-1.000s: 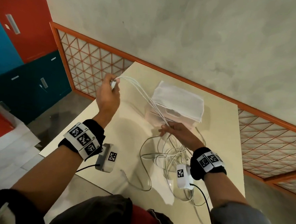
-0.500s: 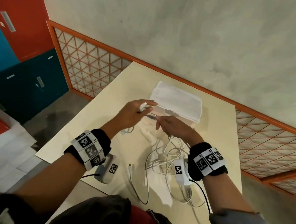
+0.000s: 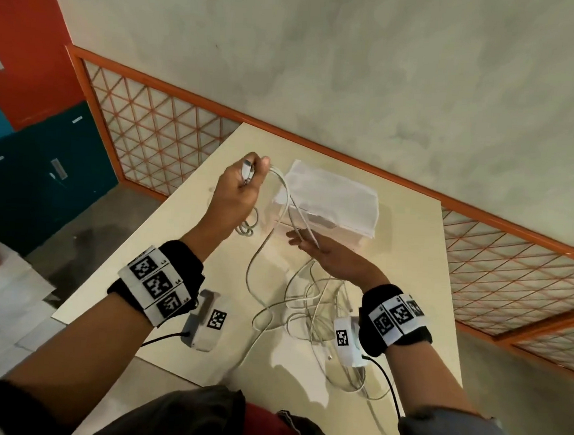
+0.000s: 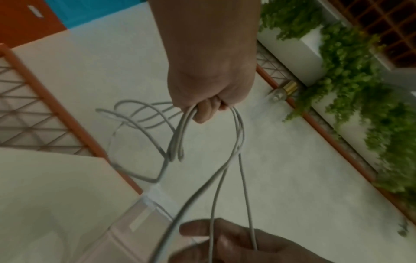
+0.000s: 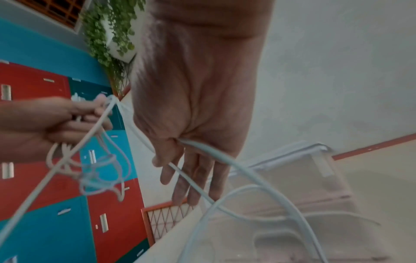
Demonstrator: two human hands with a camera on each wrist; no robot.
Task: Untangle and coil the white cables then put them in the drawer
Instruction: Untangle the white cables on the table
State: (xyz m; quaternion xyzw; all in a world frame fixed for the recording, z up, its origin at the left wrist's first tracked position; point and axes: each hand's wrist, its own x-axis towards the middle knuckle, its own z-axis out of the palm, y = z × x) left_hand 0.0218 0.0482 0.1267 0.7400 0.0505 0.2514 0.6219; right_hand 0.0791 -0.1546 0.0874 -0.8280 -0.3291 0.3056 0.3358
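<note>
Coiling step under way, first cable only. Left hand (image 3: pixel 238 195) raised at about 10 o'clock of the counter (image 3: pixel 403 323), fingers curled tight round a small bundle of loops (image 4: pixel 178 142) of white cable (image 3: pixel 281 200), a plug end poking up past the thumb. From that grip the cable arcs over toward 1 o'clock and down to the right hand (image 3: pixel 330 258), which is near flat, fingers straight and relaxed, strands running across the palm and between the fingers, guiding, not clamping. Rest of the white cables lie in a loose tangle (image 3: pixel 311 305) on the counter at 6 o'clock, just under the right wrist. Translucent drawer unit (image 3: pixel 332 206) sits at 12 o'clock, beyond both hands; whether the drawer is open, cannot tell. Judgement: early in the task. Next move likely calls for feeding another length up to the left hand while keeping slack free of the tangle below.
</note>
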